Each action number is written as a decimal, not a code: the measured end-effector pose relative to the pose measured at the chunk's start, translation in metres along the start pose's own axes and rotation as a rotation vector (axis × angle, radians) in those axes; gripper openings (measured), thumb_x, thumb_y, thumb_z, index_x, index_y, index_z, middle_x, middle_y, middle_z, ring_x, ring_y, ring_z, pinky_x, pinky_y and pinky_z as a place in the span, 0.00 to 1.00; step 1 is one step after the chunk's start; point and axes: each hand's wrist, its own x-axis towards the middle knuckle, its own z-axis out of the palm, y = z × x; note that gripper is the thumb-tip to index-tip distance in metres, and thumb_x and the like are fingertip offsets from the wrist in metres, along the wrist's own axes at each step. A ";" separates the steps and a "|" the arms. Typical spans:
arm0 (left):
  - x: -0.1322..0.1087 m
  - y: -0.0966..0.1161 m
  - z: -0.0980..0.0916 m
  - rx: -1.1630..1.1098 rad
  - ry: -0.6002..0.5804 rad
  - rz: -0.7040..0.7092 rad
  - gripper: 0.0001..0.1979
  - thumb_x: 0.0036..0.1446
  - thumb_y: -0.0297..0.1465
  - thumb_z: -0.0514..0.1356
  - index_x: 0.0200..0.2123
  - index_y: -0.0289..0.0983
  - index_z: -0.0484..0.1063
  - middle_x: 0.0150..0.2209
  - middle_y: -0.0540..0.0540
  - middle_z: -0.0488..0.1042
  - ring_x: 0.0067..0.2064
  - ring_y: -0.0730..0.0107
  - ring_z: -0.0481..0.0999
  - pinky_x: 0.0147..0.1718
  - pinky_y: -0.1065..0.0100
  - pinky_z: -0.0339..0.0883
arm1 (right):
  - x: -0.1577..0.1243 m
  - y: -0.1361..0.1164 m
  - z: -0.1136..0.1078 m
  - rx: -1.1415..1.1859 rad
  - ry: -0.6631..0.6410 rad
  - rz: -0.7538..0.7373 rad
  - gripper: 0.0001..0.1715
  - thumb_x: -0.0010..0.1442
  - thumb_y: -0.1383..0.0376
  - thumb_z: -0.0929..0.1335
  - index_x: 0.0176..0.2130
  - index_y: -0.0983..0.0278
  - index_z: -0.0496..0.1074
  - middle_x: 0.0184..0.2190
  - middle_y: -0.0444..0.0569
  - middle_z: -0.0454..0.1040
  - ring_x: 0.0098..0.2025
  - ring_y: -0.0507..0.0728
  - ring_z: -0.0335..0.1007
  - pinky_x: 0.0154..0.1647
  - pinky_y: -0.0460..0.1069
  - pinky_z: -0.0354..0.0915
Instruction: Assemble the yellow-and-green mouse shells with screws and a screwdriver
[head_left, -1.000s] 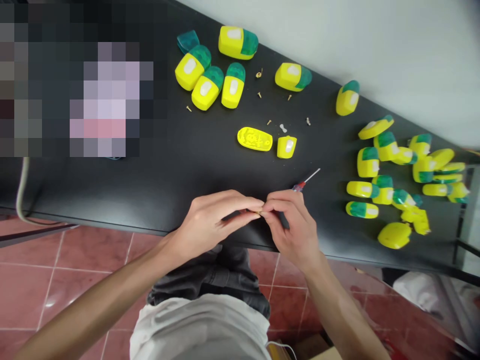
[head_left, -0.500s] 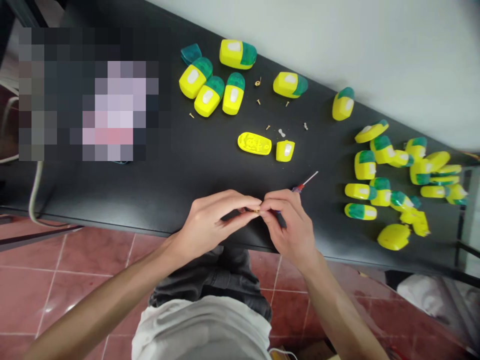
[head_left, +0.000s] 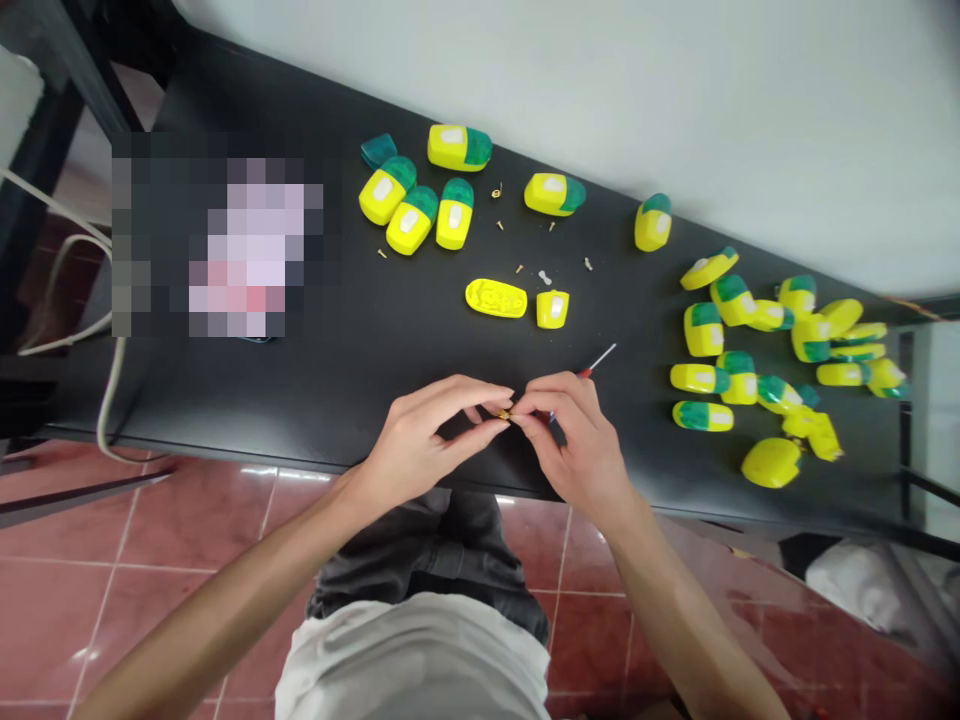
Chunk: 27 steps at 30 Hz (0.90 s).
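My left hand (head_left: 424, 440) and right hand (head_left: 581, 445) meet at the fingertips, pinching a tiny brass fitting (head_left: 503, 414) above the black table (head_left: 337, 400). A small screwdriver (head_left: 595, 362) pokes out just beyond the fitting, past my right fingers, and a yellow plastic shell (head_left: 495, 297) lies farther beyond it.

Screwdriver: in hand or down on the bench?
In hand: the screwdriver has its red collar and thin shaft sticking out past the right hand, its handle tucked behind the fingers.
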 end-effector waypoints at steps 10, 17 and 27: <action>-0.003 0.000 0.002 0.002 0.047 -0.035 0.09 0.63 0.25 0.71 0.46 0.36 0.81 0.40 0.44 0.86 0.37 0.74 0.85 0.41 0.72 0.83 | -0.001 -0.001 0.002 -0.021 -0.003 -0.014 0.09 0.72 0.73 0.67 0.44 0.57 0.69 0.39 0.43 0.78 0.37 0.53 0.73 0.42 0.53 0.62; -0.004 0.001 0.002 0.039 0.058 -0.045 0.07 0.64 0.26 0.70 0.45 0.36 0.81 0.40 0.45 0.87 0.37 0.73 0.86 0.39 0.73 0.83 | -0.002 -0.003 0.004 -0.041 0.010 -0.021 0.10 0.73 0.73 0.67 0.43 0.57 0.68 0.38 0.43 0.79 0.36 0.54 0.75 0.42 0.54 0.62; -0.004 -0.006 0.004 0.131 0.019 -0.014 0.06 0.64 0.24 0.69 0.45 0.36 0.81 0.41 0.44 0.86 0.42 0.70 0.85 0.41 0.70 0.81 | -0.003 0.007 0.006 -0.057 -0.032 -0.005 0.07 0.74 0.70 0.67 0.43 0.58 0.69 0.39 0.44 0.80 0.38 0.54 0.74 0.43 0.54 0.59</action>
